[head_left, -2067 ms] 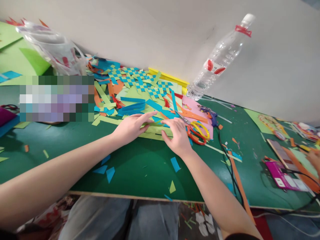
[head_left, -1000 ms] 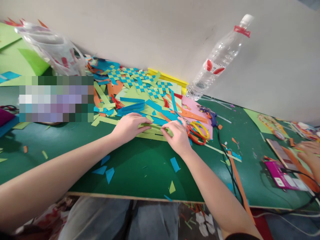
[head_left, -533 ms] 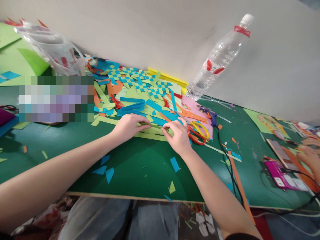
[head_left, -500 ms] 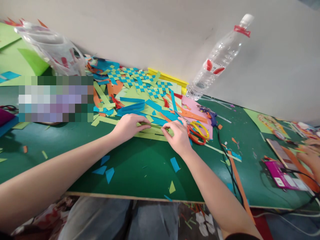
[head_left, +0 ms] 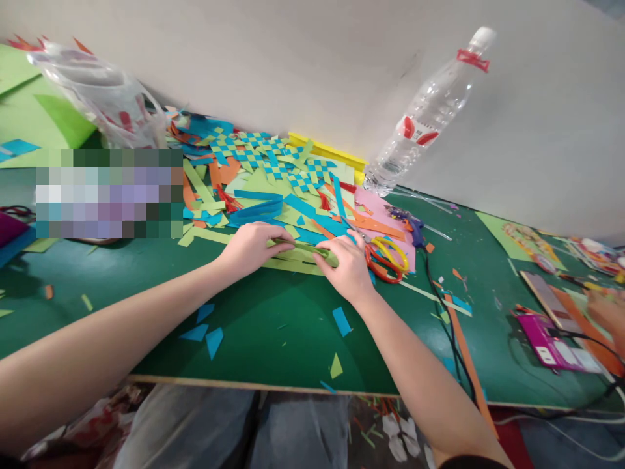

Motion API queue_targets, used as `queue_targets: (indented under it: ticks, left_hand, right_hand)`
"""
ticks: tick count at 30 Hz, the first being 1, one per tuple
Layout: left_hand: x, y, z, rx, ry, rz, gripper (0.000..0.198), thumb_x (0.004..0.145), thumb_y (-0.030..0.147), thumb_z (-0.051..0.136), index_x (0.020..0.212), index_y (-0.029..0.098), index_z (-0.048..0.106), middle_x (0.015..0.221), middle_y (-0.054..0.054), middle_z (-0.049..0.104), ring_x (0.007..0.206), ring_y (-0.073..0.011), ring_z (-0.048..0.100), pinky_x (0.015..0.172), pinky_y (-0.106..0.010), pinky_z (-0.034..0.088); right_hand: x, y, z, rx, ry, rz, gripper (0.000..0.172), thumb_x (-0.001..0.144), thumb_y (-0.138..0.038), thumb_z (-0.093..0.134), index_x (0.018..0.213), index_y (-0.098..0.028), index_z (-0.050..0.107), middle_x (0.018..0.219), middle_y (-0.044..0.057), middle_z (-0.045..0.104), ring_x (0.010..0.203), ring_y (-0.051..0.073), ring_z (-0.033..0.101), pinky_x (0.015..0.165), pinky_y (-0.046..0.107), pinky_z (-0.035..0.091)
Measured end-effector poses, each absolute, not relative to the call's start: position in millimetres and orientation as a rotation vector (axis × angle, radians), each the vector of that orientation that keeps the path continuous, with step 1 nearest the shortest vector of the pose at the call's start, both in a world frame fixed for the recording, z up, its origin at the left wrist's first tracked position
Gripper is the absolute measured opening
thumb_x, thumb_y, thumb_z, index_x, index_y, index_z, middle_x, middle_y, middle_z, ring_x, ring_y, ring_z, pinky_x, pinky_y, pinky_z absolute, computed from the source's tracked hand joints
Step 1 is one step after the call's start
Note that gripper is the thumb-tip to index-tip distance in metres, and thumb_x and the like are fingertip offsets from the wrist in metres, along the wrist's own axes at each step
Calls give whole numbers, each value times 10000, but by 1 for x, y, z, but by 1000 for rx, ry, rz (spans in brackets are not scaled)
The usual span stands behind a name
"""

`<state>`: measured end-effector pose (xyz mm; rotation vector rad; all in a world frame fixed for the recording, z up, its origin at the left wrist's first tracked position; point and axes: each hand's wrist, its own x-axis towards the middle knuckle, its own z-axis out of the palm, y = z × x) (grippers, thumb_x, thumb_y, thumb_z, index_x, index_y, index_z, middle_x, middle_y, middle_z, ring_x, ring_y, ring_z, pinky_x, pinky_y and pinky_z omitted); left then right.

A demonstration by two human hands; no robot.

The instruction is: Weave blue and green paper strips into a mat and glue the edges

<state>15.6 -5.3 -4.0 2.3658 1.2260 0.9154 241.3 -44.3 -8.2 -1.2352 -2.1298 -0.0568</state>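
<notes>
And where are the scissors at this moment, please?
In the head view, the scissors lie right of centre, just to the right of the right hand, partly over the pink paper.

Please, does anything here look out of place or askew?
Yes: blue scraps and a light-green triangle lie strewn near the front of the dark-green table, apart from the paper pile. The bottle also looks tilted, but the camera's angle may cause this.

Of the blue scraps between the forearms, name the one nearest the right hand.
The rectangular scrap below the right hand in view; the others lie near the left forearm or the table's edge.
</notes>
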Motion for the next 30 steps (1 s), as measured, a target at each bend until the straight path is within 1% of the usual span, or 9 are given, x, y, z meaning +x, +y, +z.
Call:
queue_targets:
  ticks: [5, 11, 15, 21, 26, 30]
  left_hand:
    - [15, -5, -3, 2350, 1241, 920, 340, 886, 505, 550, 814, 225, 729, 807, -18, 751, 719, -173, 682, 665, -273, 534]
    - [14, -4, -3, 2326, 1270, 936, 328, 881, 496, 562, 824, 217, 726, 786, -19, 750, 678, -163, 672, 618, -261, 513]
    - [14, -4, -3, 2283, 1293, 916, 275, 871, 457, 594, 844, 217, 725, 792, -16, 752, 696, -170, 668, 644, -276, 506]
    - [15, -5, 1, 2163, 1406, 804, 160, 839, 358, 654, 875, 220, 727, 855, -7, 748, 782, -183, 662, 724, -280, 479]
    - [15, -4, 0, 2130, 1410, 815, 159, 836, 361, 656, 872, 222, 724, 836, 0, 742, 770, -178, 653, 717, -279, 463]
    - [14, -4, -2, 2138, 1399, 828, 170, 838, 376, 652, 878, 225, 723, 831, 6, 741, 764, -174, 651, 712, -276, 460]
  right_hand:
    - [242, -43, -9, -1254, -2105, -34, 101, 922, -306, 562, 869, -245, 623, 817, -6, 714, 809, 182, 659, 1058, 480, 349]
    - [243, -41, -11, -1213, -2056, -52, 153, 926, -349, 558, 892, -229, 646, 794, 6, 699, 792, 177, 648, 999, 418, 428]
    - [243, -41, -11, -1194, -2022, -30, 184, 928, -356, 556, 899, -213, 667, 779, 21, 696, 791, 183, 651, 980, 401, 447]
    - [243, -41, -11, -1222, -1994, 47, 221, 928, -395, 552, 908, -220, 686, 757, 20, 685, 815, 196, 646, 932, 399, 482]
    - [243, -42, -10, -1230, -1976, 89, 215, 922, -391, 565, 919, -222, 698, 753, 30, 677, 823, 203, 643, 847, 373, 507]
    - [243, -42, -8, -1224, -1967, 101, 181, 914, -352, 586, 900, -216, 705, 748, 28, 679, 790, 193, 639, 813, 351, 513]
